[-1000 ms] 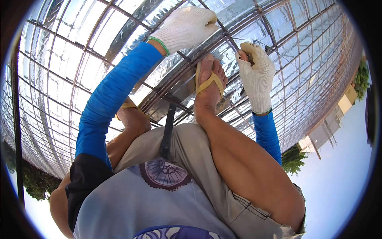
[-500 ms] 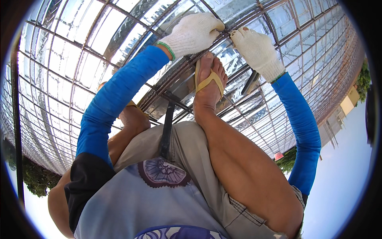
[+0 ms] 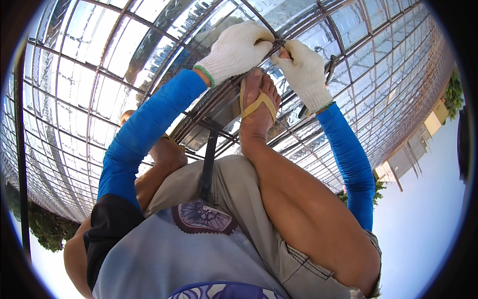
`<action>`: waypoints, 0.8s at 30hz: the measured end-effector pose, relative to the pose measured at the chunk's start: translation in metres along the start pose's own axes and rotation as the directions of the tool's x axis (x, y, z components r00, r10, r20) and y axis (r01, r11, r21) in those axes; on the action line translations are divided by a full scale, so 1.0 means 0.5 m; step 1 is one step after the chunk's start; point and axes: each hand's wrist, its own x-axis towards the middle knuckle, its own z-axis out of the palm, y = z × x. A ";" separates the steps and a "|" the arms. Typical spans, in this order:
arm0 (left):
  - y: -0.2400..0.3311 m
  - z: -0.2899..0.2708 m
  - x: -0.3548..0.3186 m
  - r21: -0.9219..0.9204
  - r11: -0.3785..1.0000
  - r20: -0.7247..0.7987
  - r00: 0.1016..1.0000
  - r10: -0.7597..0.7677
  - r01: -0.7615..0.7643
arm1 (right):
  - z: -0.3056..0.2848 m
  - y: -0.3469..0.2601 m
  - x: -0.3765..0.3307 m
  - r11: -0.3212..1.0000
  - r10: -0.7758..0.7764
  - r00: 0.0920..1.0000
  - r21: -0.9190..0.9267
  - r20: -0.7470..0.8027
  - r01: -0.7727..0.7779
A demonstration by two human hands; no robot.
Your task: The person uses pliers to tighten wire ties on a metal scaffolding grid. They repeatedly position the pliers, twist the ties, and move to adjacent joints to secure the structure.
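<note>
While I crouch on a grid of steel rebar point(image 3: 149, 65) laid over shiny sheeting, my left hand point(image 3: 238, 50) curls closed round a bar just above my sandalled foot point(image 3: 258, 107); my right hand point(image 3: 304, 74), right of the foot, pinches the same crossing. Open sky, trees and a building lie beyond the grid.

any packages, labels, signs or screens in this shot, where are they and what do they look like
No packages, labels, signs or screens show.
Nearest thing: a round dark purple printed emblem on the grey shirt, low in the middle.
Both white-gloved hands, left hand and right hand, grip bare steel bars over shiny sheeting.
</note>
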 end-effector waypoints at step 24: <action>0.215 0.143 -0.083 -0.869 0.269 0.191 0.785 -0.590 0.414 | -0.030 0.164 -0.229 0.592 0.770 0.638 0.390 -0.016 -0.705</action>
